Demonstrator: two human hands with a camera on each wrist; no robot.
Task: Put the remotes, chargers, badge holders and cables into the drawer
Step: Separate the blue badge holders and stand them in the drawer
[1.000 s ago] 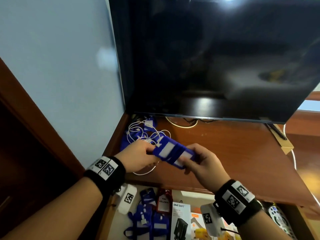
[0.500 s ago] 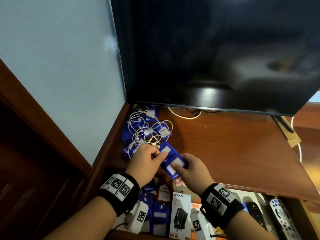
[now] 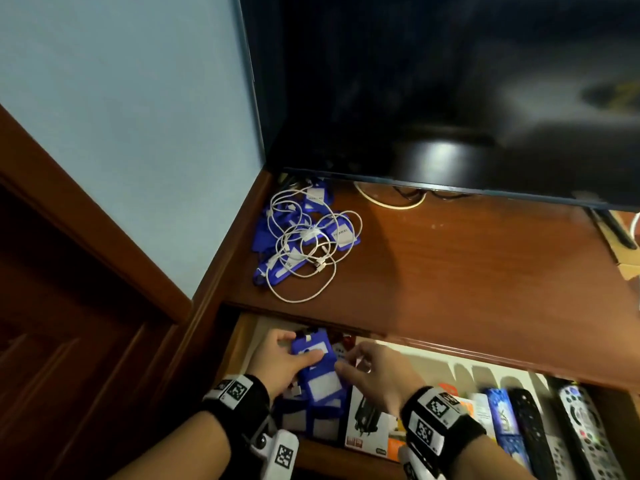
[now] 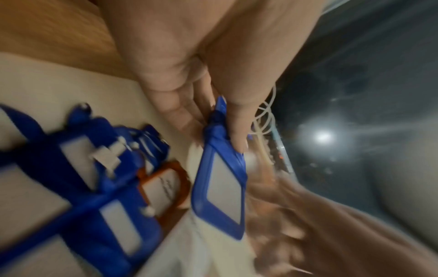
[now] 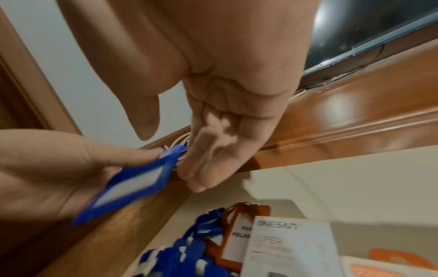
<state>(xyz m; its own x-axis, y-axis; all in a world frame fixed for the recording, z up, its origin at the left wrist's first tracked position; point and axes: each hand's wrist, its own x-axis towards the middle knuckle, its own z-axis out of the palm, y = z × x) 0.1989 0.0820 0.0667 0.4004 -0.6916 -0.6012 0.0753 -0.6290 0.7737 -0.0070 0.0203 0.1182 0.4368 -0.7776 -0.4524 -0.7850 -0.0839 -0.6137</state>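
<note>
My left hand pinches a blue badge holder by its top, thumb on its face, low over the left end of the open drawer. In the left wrist view the holder hangs from thumb and fingers. My right hand hovers just right of it with loosely curled fingers, holding nothing; the right wrist view shows its fingertips beside the holder's end. A pile of blue badge holders tangled with white cables lies on the desk top.
The drawer holds several blue badge holders, an orange one, a white charger box and remotes at the right. A dark TV stands over the wooden desk top. A wall closes the left side.
Both hands came down from the desk top into the drawer with the blue holder. The right hand has let go of it; the left still holds it.
</note>
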